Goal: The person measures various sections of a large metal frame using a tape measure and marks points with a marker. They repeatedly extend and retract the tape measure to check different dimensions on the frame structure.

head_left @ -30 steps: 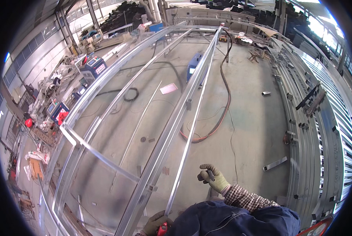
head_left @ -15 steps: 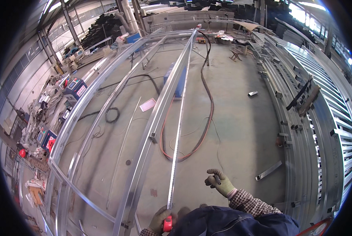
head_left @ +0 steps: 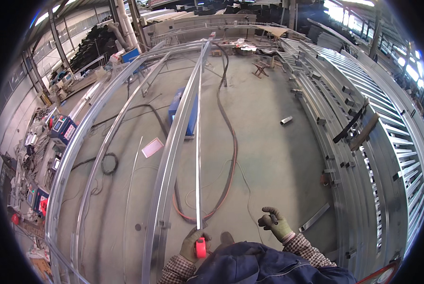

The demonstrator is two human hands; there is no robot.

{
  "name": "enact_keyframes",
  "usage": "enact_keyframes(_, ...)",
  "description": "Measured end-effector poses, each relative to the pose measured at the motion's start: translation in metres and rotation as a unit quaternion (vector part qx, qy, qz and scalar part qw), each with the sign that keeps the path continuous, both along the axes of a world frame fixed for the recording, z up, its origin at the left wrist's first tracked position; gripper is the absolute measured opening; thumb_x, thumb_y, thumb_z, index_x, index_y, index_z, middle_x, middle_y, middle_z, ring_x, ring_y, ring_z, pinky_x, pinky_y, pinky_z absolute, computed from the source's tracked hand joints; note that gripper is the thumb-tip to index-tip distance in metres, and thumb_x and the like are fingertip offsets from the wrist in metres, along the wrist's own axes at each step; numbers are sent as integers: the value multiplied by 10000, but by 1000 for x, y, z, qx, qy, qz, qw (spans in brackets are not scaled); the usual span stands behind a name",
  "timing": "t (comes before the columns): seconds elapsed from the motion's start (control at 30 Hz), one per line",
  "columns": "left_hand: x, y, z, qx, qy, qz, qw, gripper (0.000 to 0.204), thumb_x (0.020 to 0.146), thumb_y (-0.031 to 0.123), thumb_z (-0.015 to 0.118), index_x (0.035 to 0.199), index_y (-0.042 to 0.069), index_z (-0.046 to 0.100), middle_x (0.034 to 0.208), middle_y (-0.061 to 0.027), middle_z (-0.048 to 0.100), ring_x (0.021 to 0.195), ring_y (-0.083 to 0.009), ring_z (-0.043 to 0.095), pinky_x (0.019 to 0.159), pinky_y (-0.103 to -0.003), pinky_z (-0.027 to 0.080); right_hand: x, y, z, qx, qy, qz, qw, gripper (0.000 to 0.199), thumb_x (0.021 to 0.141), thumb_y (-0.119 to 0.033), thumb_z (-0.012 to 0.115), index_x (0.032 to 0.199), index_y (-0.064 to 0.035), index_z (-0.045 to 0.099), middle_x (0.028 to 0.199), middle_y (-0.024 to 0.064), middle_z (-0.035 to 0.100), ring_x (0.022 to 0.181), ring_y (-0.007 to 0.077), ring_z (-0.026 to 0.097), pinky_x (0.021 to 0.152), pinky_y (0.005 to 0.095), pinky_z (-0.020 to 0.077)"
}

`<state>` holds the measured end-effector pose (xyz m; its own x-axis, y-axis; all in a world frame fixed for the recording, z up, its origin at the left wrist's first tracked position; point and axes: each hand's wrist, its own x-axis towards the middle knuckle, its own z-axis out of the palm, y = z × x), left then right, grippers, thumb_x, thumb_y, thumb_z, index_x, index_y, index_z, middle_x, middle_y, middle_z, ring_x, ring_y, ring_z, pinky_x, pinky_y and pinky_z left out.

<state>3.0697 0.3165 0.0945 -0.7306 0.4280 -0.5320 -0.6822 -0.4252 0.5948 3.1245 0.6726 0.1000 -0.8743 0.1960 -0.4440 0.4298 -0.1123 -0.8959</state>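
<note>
My left hand (head_left: 192,247), in a grey-green glove, grips a red tape measure (head_left: 201,247) low in the middle of the view. Its blade (head_left: 198,180) runs out straight and far away, alongside a long silver metal beam (head_left: 170,163), toward the beam's far end. My right hand (head_left: 279,225), gloved too, is raised to the right of the tape with the index finger stretched out. The other fingers curl round a short dark pen-like stick (head_left: 274,218), mostly hidden. Nothing else touches this hand.
Further metal beams (head_left: 96,177) form a frame on the left. Stacked metal profiles (head_left: 358,189) line the right side. A dark hose (head_left: 234,156) loops over the floor near a blue box (head_left: 187,113). A loose metal piece (head_left: 314,217) lies right of my right hand.
The scene has shifted left in view. My left hand with the tape measure shows higher and more fully, while the right hand sits slightly farther right, its pose much the same.
</note>
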Motion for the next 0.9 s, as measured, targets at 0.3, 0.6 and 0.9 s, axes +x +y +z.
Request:
enact_keyframes(0.3, -183, 38, 28, -19, 20, -33, 999, 433, 1064, 301, 596, 1406, 35, 578, 944, -121, 697, 693, -212, 674, 589, -358, 569, -134, 38, -3, -3, -15, -74, 997, 509, 1018, -249, 656, 1434, -11, 487, 1029, 101, 753, 977, 208, 746, 823, 328, 598)
enact_keyframes(0.6, -340, 93, -8, -71, 18, 2, 997, 402, 1059, 235, 577, 1397, 16, 581, 949, -112, 693, 761, -194, 693, 632, -355, 597, -338, 106, -38, -18, 11, -20, 1000, 493, 1029, -254, 642, 1437, -19, 497, 1019, 94, 752, 978, 203, 746, 815, 326, 597)
enact_keyframes(0.9, -455, 167, 32, -48, -2, 71, 996, 261, 1076, 188, 523, 1211, -18, 610, 976, -156, 706, 774, -244, 689, 683, -377, 589, -570, 134, 9, -20, 123, 105, 987, 372, 1040, -155, 644, 1386, -55, 549, 958, 63, 716, 931, 150, 704, 843, 309, 567)
